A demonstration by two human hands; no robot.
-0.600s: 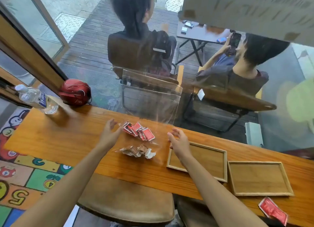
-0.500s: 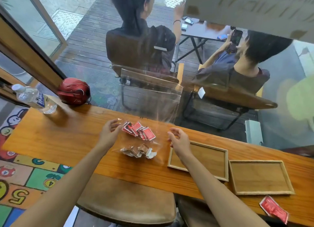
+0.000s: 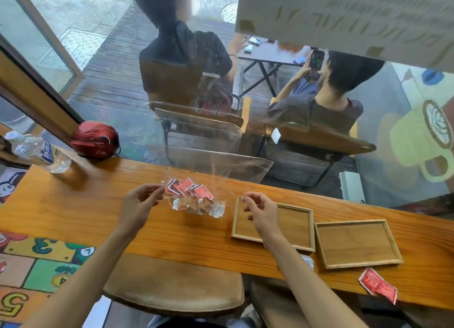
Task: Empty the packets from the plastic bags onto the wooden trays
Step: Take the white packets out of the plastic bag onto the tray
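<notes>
Now the left hand (image 3: 140, 202) is raised just above the long orange-brown wooden counter (image 3: 73, 204), thumb and fingertips drawn together, pinching the left edge of a clear plastic bag (image 3: 196, 197). That bag holds two bunches of small packets: red square packets (image 3: 189, 187) toward the counter's far edge and brown-and-white packets (image 3: 199, 206) just on the near side of them. Whether the two bunches share one bag or lie in two cannot be told through the glare. The bag lies near the middle of the counter, its clear upper part standing up toward the window.

Just right of the bag, the right hand (image 3: 261, 211) hovers with loosely curled, spread fingers and grips nothing that can be seen; it hangs over the left edge of a shallow rectangular wooden tray (image 3: 294, 239). A second wooden tray (image 3: 356, 244) of the same kind sits just beside the first, further right. Close to the counter's near edge, a loose red packet (image 3: 377, 287) lies by the second tray's near right corner.

At the counter's far left corner stand a clear plastic water bottle (image 3: 41, 150) and a red helmet (image 3: 95, 139).
</notes>
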